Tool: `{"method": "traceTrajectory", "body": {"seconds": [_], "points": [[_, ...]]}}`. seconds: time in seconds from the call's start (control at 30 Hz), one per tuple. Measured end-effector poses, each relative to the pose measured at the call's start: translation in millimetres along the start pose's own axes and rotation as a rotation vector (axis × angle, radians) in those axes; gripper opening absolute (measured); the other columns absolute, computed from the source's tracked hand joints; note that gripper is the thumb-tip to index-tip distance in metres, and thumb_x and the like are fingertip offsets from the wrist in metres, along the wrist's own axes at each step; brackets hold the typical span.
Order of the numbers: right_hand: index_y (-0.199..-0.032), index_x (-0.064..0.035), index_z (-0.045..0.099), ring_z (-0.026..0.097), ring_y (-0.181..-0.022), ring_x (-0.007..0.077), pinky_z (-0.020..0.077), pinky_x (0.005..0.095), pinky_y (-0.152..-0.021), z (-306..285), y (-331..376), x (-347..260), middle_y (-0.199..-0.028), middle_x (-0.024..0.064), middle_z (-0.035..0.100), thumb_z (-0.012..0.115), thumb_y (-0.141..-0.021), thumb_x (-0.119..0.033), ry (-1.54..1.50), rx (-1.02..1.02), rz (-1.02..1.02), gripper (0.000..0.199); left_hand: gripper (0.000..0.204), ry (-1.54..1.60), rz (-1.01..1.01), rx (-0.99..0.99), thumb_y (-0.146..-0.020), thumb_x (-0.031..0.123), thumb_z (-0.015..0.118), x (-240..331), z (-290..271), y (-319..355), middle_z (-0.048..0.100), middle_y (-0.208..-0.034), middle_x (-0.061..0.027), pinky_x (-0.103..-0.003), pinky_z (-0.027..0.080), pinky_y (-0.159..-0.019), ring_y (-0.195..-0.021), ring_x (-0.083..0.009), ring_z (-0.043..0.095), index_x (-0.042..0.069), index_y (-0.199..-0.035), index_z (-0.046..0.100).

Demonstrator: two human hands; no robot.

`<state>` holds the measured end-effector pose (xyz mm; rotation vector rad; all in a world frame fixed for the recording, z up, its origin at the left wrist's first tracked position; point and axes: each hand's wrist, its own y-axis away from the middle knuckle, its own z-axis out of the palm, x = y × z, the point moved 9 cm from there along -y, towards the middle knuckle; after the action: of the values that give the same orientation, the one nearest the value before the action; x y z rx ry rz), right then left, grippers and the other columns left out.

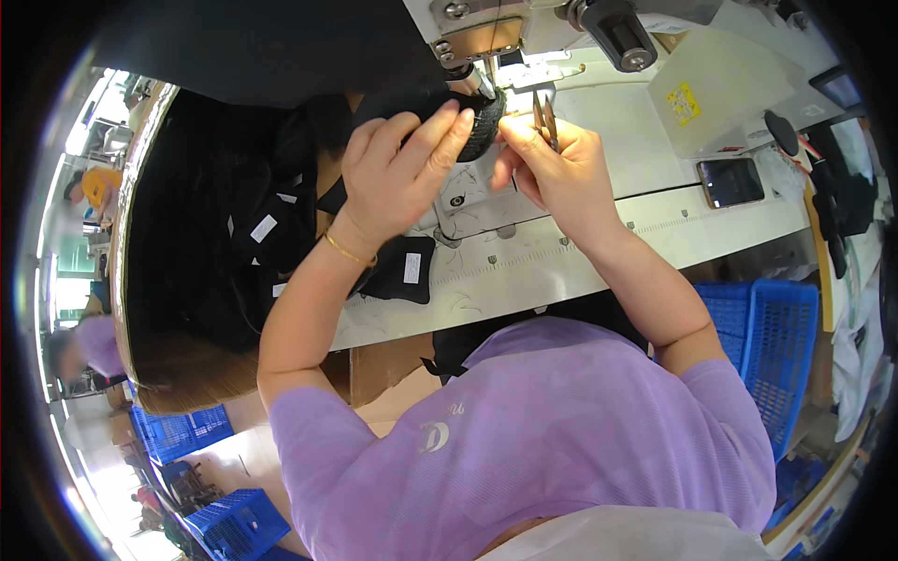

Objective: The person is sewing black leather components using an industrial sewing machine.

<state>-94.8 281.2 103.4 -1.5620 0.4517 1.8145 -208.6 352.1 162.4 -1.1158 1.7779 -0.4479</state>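
Observation:
Under the needle of a sewing machine (pixel 482 51) lies a black fabric piece (pixel 480 138) with a curved, textured edge. My left hand (pixel 398 168) rests its bent fingers on this piece from the left, the fingertips close to the presser foot. On the right, my right hand (pixel 561 178) is closed, with small dark thread snips (pixel 546 123) held in it, blades pointing up. Its thumb and forefinger meet at the fabric's right edge; whether they also pinch cloth or thread is too small to tell.
Black pieces with white labels (pixel 264 227) pile up at the left, one labelled piece (pixel 404 269) lying on the table's front edge. A phone (pixel 731 181) sits at the right. Blue crates (pixel 784 341) stand right of my lap, others (pixel 236 525) on the floor at the left.

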Motion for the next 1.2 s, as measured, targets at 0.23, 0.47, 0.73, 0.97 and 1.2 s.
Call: {"method": "traceTrajectory", "body": {"seconds": [0.23, 0.47, 0.73, 0.97, 1.2], "points": [[-0.074, -0.0051, 0.062, 0.041, -0.044, 0.0017, 0.0299, 0.0208, -0.040, -2, -1, 3, -0.060, 0.0038, 0.064, 0.056, -0.097, -0.022, -0.078, -0.008, 0.036, 0.029, 0.032, -0.072, -0.046, -0.061, -0.069, 0.012, 0.062, 21, -7, -27, 0.066, -0.098, -0.0085, -0.030, 0.045, -0.070, -0.081, -0.0180, 0.058, 0.000, -0.098, 0.070], [-0.074, -0.0037, 0.062, 0.041, -0.044, 0.0020, 0.0298, 0.0208, -0.040, -5, 2, 2, -0.060, 0.0041, 0.064, 0.055, -0.096, -0.019, -0.090, 0.008, 0.071, 0.027, 0.027, -0.169, -0.148, -0.174, -0.078, 0.023, 0.061, 28, 6, -42, 0.060, -0.091, -0.0089, -0.033, 0.042, -0.071, -0.078, -0.0194, 0.053, 0.000, -0.091, 0.066], [-0.073, -0.0027, 0.062, 0.040, -0.043, 0.0020, 0.0274, 0.0212, -0.039, -5, 2, 5, -0.058, 0.0015, 0.060, 0.057, -0.096, -0.018, -0.143, 0.005, 0.057, 0.028, 0.021, -0.323, -0.236, -0.356, -0.082, 0.013, 0.062, 39, -2, -40, 0.051, -0.084, -0.0087, -0.035, 0.044, -0.070, -0.078, -0.0214, 0.052, 0.003, -0.098, 0.056], [-0.065, -0.0047, 0.056, 0.040, -0.041, 0.0034, 0.0256, 0.0216, -0.038, -14, 2, 12, -0.050, -0.0022, 0.048, 0.059, -0.095, -0.022, -0.155, 0.017, 0.127, 0.034, 0.023, 0.055, -0.160, -0.134, -0.075, 0.003, 0.063, 59, -21, -46, 0.058, -0.096, -0.0152, -0.035, 0.054, -0.074, -0.088, -0.0272, 0.058, -0.005, -0.096, 0.059], [-0.066, -0.0042, 0.058, 0.040, -0.042, 0.0034, 0.0270, 0.0209, -0.039, -8, 2, 8, -0.053, -0.0003, 0.054, 0.058, -0.096, -0.021, -0.207, 0.014, 0.109, 0.034, 0.025, 0.014, -0.184, -0.141, -0.069, 0.002, 0.066, 41, -5, -46, 0.056, -0.095, -0.0127, -0.033, 0.054, -0.074, -0.087, -0.0246, 0.059, -0.001, -0.092, 0.057]]}}
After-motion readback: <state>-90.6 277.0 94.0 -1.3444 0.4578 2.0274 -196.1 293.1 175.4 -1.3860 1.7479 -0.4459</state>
